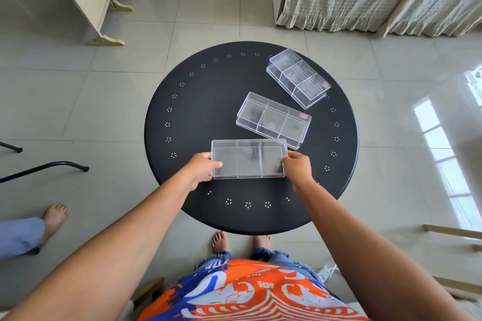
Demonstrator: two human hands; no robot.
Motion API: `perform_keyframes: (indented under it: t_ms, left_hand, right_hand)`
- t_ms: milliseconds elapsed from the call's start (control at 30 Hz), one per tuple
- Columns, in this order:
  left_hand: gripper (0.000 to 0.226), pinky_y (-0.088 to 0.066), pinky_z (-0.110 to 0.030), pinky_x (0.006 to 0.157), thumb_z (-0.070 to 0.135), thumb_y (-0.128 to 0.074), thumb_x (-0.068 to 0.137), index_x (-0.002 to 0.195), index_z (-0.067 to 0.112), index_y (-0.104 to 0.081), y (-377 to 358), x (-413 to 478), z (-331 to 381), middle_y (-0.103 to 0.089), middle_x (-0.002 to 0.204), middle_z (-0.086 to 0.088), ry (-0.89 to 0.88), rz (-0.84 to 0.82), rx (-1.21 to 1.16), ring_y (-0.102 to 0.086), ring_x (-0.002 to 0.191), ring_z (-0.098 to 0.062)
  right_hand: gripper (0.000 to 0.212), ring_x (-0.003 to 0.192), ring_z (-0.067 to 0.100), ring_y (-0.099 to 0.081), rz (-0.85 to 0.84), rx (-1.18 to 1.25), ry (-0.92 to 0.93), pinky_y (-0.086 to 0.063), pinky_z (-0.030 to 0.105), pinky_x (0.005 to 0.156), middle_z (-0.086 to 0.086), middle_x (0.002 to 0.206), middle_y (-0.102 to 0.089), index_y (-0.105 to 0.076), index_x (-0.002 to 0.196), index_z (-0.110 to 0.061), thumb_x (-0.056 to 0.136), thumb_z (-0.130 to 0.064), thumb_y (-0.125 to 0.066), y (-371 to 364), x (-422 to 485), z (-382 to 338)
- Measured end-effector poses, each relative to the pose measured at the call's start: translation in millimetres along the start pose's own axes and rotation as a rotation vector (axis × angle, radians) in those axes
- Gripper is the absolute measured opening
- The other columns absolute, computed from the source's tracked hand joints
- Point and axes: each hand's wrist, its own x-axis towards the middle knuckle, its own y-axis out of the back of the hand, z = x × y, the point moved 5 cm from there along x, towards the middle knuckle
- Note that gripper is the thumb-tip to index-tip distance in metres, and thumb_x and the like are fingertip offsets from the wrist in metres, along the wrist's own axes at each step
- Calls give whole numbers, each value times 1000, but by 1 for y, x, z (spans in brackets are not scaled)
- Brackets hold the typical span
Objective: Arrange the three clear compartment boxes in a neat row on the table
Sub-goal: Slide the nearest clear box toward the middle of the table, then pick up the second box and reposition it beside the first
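A: Where's the box being handled?
B: Nearest box (247, 158), approx 6 o'clock of table centre, long side running 9-to-3. Left hand (202, 169) pinches its 9 o'clock end, thumb on top; right hand (297, 165) grips the 3 o'clock end w/ fingers closed on the wall. Can't tell if it's lifted or resting on the round black table (198, 117).
A: Contents?
B: Three compartments, two dividers, nothing inside as far as the clear plastic shows.
A: Other two?
B: Middle box (273, 120) sits near centre, slightly toward 3 o'clock, skewed, its near corner just beside the held box's 1 o'clock corner; touching or not, can't tell. Three compartments, look empty, small pink sticker at its 3 o'clock end. Far box (298, 78) at approx 1 o'clock by the rim, angled more steeply, apart from the middle one. Also three compartments, no contents visible.
A: Lined up?
B: No, each at a diff angle.
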Motion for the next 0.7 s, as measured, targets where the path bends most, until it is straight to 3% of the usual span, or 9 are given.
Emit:
perform_keyframes:
  t_ms: [167, 267, 367, 433, 533, 633, 700]
  left_hand:
    - [37, -50, -40, 100, 13, -59, 92, 129, 15, -56, 0, 1, 1, -66, 125, -8, 0, 16, 49, -63, 116, -27]
    - [34, -47, -40, 102, 16, -57, 94, 128, 16, -56, -1, 0, 6, -63, 128, -9, 20, 6, 78, -62, 117, -29]
    - [43, -42, -42, 103, 24, -57, 94, 136, 13, -49, 1, 0, 19, -57, 130, -8, 24, 26, 151, -56, 117, -30]
    - [57, -40, -40, 103, 27, -58, 93, 144, 10, -40, 7, 5, 32, -52, 137, -6, -18, 107, 198, -52, 121, -28]
    - [65, -36, -40, 112, 29, -59, 92, 150, 13, -34, 12, 15, 56, -45, 150, -10, -88, 162, 185, -45, 135, -28]
    - [61, -38, -41, 111, 29, -59, 92, 148, 13, -39, 5, 26, 83, -49, 147, -13, -131, 143, 180, -49, 133, -29]
    - [60, -38, -41, 111, 31, -58, 93, 148, 12, -39, -1, 33, 101, -49, 147, -16, -157, 132, 208, -48, 134, -30]
  right_hand:
    - [32, 60, 13, -50, -1, -29, 18, -41, 23, 54, -4, 71, -62, -73, 96, -18, 88, -10, -43, 4, 5, 2]
    - [26, 56, 16, -43, -10, -58, 18, -36, 23, 55, 0, 62, -54, -68, 80, -15, 84, -9, -43, 5, 6, 1]
    - [10, 68, 24, -22, 5, -59, 29, -17, 34, 60, 10, 66, -31, -45, 63, -14, 73, -15, -43, 11, 9, 0]
    - [11, 74, 26, -18, 17, 2, 27, -14, 42, 65, 8, 69, -24, -37, 60, -21, 68, -19, -43, 20, 19, 0]
    - [6, 66, 21, -19, 51, 72, -12, -15, 36, 58, 5, 69, -26, -48, 73, -20, 69, -24, -46, 37, 31, -7]
    - [37, 71, 23, -29, 54, 99, -57, -37, 27, 54, 5, 72, -31, -61, 94, 6, 79, -26, -51, 51, 45, -21]
    - [54, 78, 25, -31, 26, 76, -77, -46, 30, 60, 4, 72, -31, -50, 118, 16, 87, -29, -53, 54, 56, -29]
